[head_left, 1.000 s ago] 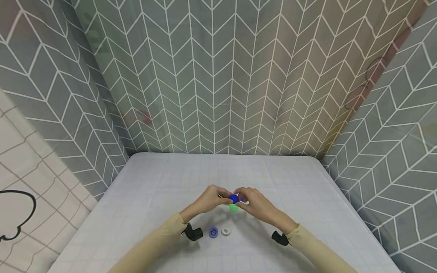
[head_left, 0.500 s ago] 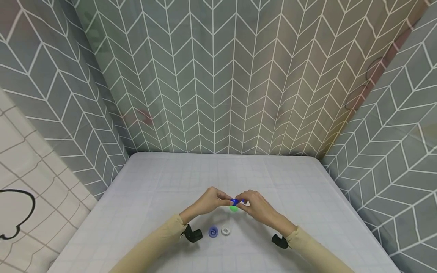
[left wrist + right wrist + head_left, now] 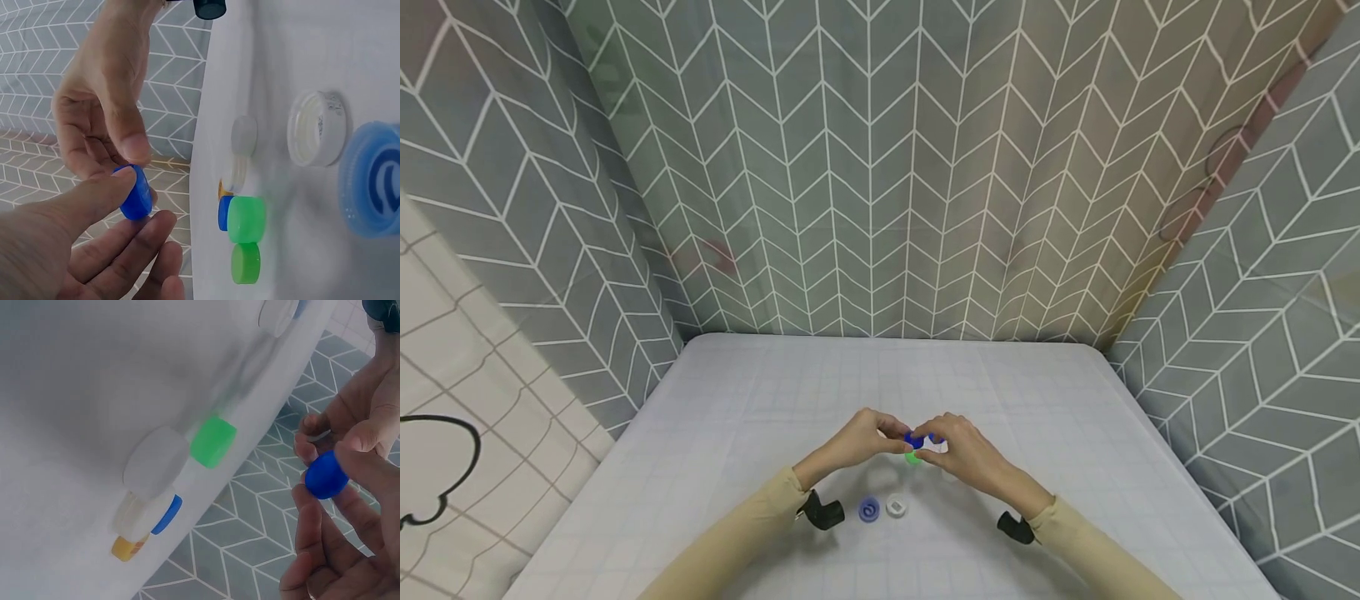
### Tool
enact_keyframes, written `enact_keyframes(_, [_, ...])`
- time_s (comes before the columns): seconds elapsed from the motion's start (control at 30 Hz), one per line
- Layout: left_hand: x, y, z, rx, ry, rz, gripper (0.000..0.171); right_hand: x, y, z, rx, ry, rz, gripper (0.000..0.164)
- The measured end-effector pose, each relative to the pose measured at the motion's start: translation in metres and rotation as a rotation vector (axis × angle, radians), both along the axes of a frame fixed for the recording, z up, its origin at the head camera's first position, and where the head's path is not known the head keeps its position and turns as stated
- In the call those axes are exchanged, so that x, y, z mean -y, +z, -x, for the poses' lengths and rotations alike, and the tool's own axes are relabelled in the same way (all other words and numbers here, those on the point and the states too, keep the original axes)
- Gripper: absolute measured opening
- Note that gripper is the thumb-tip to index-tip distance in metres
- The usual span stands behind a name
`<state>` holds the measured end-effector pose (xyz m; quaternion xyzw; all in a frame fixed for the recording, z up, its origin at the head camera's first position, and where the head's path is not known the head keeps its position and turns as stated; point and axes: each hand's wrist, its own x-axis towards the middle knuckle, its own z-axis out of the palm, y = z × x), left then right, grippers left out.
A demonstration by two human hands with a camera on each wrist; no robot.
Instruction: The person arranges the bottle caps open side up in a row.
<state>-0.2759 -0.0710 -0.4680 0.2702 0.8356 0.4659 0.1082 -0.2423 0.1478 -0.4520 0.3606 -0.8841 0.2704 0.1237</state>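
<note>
Cap (image 3: 136,199) (blue) turned; shows taller than before.

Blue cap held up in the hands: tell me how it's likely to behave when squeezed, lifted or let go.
The blue cap is probably stiff, since no dent shows where the left thumb presses it. It's likely light, being small and held at the fingertips. Its round outline suggests it could roll if dropped on its edge.
</note>
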Motion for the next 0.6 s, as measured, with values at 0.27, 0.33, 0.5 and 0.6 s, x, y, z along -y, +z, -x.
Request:
enact_keyframes(0.27, [-0.0016,-0.0025,-0.0043,-0.060,-0.004,0.039,0.026,-0.0006,-0.0001,-0.0032,0.064,-0.067,-0.026,0.035])
enact_keyframes(0.33, [-0.0022,-0.0027,-0.0048,-0.078,-0.009,0.049,0.026,-0.0007,0.0009,-0.0035,0.070,-0.074,-0.036,0.035])
enact_keyframes(0.5, [-0.0045,-0.0022,-0.0060,-0.118,-0.024,0.068,0.028,-0.0011,0.0032,-0.0032,0.063,-0.089,-0.049,0.031])
enact_keyframes(0.6, [-0.0053,-0.0026,-0.0070,-0.120,-0.021,0.070,0.027,-0.0014,0.0035,-0.0031,0.071,-0.093,-0.057,0.028])
